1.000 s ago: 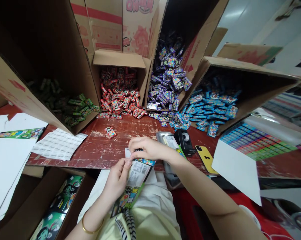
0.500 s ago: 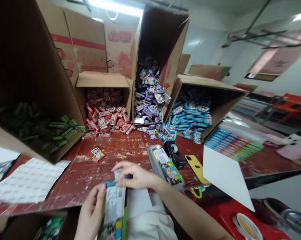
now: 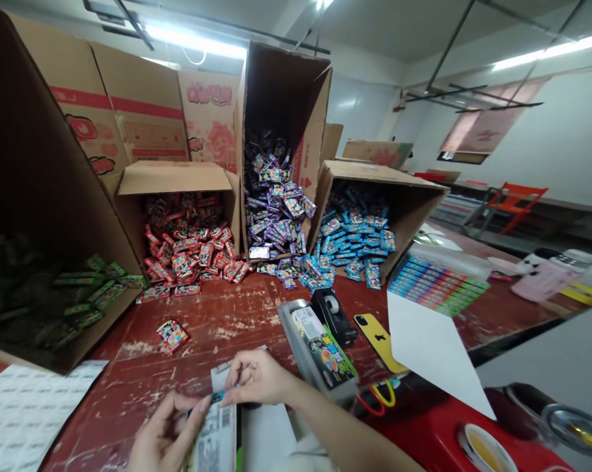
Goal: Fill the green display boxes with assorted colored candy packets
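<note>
At the bottom of the head view is a flat printed box (image 3: 217, 436) with a white label side and a green edge, its lower part cut off by the frame. My left hand (image 3: 165, 432) grips its left side, thumb along the upper end. My right hand (image 3: 259, 377) has its fingers curled, thumb and fingertips pinched at the box's top end, where a small blue bit shows. Just beyond the fingers lies a small pale paper piece (image 3: 220, 377). A white sheet (image 3: 269, 432) is under the box. A single red candy packet (image 3: 172, 335) lies beyond my left hand.
Tipped cartons hold green packets (image 3: 92, 292), red packets (image 3: 192, 255), purple packets (image 3: 278, 203) and blue packets (image 3: 357, 236). To the right are a similar printed box (image 3: 322, 347), a tape dispenser (image 3: 335, 318), a yellow phone (image 3: 380, 342), scissors (image 3: 381, 398) and a cup (image 3: 487, 449).
The view has swung to the right and up, so things sit further left and the hands lower. My right hand's spread fingers have drawn together at the box's top end.
</note>
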`<action>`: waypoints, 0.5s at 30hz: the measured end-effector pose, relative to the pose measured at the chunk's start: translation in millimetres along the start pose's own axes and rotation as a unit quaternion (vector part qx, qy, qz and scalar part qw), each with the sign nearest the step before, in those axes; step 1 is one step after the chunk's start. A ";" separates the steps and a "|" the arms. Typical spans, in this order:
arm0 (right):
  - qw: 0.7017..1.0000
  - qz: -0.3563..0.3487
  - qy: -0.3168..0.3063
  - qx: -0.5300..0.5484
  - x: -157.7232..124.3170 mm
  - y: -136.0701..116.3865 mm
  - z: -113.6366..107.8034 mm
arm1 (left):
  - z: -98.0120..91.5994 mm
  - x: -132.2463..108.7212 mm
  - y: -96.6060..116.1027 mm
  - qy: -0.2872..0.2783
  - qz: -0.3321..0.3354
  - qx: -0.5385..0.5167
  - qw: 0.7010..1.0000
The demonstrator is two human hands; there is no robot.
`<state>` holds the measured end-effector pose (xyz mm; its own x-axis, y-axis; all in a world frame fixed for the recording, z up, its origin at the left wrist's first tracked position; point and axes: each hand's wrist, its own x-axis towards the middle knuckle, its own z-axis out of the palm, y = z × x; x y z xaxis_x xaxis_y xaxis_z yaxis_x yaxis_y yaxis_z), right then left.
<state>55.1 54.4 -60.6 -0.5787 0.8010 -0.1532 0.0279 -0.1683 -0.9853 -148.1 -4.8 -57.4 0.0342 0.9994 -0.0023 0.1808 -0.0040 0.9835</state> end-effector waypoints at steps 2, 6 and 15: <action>1.000 -0.003 -0.008 -0.008 -3.9 -6.2 0.7 | 2.3 -2.1 0.5 0.000 0.003 -0.010 1.000; 0.998 -0.007 -0.029 -0.049 -1.9 -17.7 2.3 | 4.2 1.2 0.3 0.006 0.021 -0.001 1.000; 0.999 -0.015 -0.032 -0.031 -17.2 -16.8 -19.1 | 6.0 -13.6 20.0 0.052 0.026 0.050 0.997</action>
<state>80.2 54.4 -42.8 -0.6305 0.7669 -0.1196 0.0578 -0.1073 -0.9925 -139.1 -18.7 -38.8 -0.0541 0.9959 0.0728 0.2785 -0.0550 0.9589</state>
